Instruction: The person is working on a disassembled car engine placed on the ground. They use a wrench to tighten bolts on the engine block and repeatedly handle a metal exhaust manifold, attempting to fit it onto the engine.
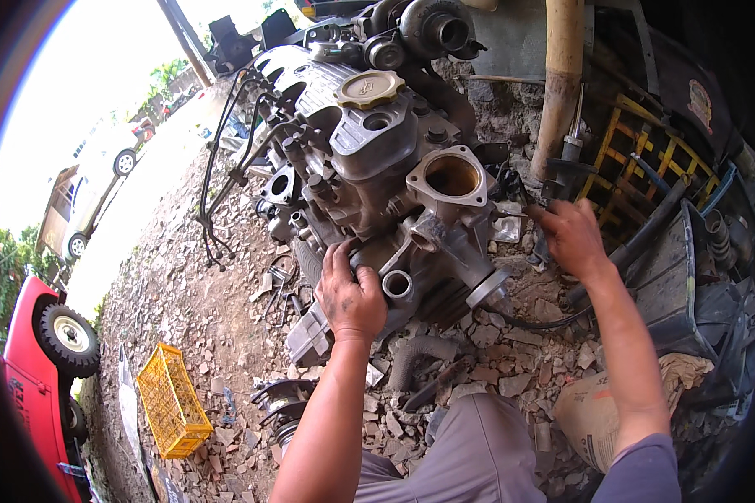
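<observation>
Your forearms (331,419) lie nearest, reaching up on either side of your grey-clad knee (488,436). The left hand (351,295) rests, back upward, on the near side of the engine (369,201), thumb apart; its fingertips are hidden, so whether they grip cannot be told. The right hand (572,239) is closed, and its fingertips appear to pinch a thin rod (516,215) beside the engine. The engine stands directly before you, its bulk beyond the left hand and to the left of the right one.

Handling: judge the engine very heavy, rigid and beyond a bare-handed lift. Its cast metal should bear a firm push, though any oily film would make it slick. For a steadying hold, prefer the thick casting under your left palm, or the edge of the flange (420,179) between and beyond your hands. Spare the cap (369,89), well beyond the left hand, which may turn, and the pipes (238,176), beyond that hand and to its left, which may bend. The port (397,287), just right of your left thumb, offers only a small hold.
</observation>
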`<state>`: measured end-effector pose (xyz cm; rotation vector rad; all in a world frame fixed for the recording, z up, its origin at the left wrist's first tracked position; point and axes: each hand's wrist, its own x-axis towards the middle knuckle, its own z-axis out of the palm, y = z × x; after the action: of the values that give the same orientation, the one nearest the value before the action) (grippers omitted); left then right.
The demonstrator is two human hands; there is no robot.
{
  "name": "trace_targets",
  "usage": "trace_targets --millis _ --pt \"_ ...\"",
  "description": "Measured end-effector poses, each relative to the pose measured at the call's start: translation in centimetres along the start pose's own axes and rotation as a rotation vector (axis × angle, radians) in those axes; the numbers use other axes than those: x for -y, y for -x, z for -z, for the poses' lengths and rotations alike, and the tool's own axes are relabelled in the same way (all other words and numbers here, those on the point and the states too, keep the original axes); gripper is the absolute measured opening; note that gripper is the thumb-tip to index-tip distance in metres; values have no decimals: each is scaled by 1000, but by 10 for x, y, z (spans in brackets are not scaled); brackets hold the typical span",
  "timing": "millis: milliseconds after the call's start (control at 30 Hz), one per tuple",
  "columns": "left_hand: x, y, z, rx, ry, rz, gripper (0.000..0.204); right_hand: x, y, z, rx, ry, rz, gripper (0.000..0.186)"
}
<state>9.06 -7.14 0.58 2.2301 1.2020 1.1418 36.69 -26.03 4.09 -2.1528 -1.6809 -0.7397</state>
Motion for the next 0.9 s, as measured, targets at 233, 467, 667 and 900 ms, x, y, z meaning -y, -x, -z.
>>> trace_targets --millis 233,467,667,900 --pt "2 0 2 1 -9 26 44 28 4 14 7 161 -48 36" --pt "-3 -1 4 6 -6 22 46 51 32 1 -93 -26 -217 38" --pt "-4 1 3 -15 -13 28 45 49 56 -24 86 -1461 -964 32" --pt "-3 1 2 -6 15 15 43 74 44 -93 78 -2104 -1083 37"
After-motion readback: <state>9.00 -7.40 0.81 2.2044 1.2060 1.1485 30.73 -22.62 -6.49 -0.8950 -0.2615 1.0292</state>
